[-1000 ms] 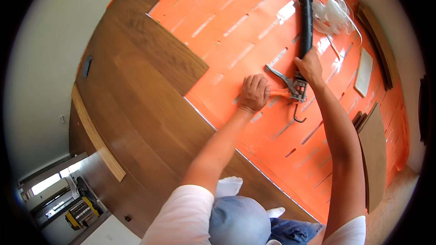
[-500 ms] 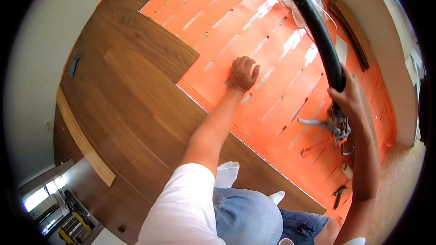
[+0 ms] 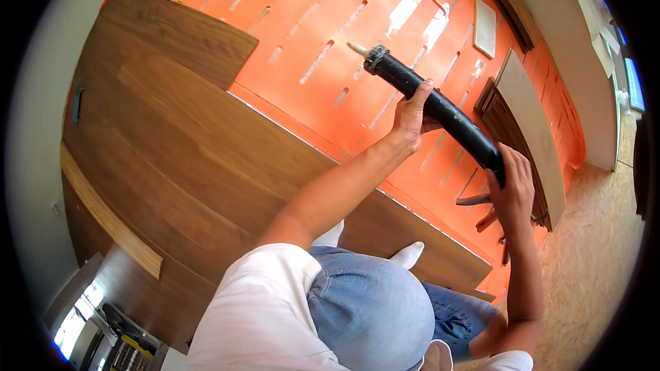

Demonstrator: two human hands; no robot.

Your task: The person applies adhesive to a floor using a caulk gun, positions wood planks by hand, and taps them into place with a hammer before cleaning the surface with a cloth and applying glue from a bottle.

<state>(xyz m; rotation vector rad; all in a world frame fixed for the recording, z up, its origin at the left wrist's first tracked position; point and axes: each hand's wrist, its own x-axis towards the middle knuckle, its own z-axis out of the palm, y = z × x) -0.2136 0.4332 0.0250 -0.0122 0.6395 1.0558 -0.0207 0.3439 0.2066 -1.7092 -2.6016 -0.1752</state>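
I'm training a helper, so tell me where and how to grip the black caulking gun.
Likely best by its long, round barrel, coming from the near side: left hand around mid-length, right hand at the rear. Its length suits two hands, and the narrow nozzle points away, leftward.

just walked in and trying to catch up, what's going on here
A person is holding a black caulking gun in both hands. The left hand grips the middle of its tube and the right hand holds the end nearer the handle. The pale nozzle points toward the upper left of the picture. An orange sheet shows beneath the gun, with brown floorboards to its left and a stack of loose boards on the right.
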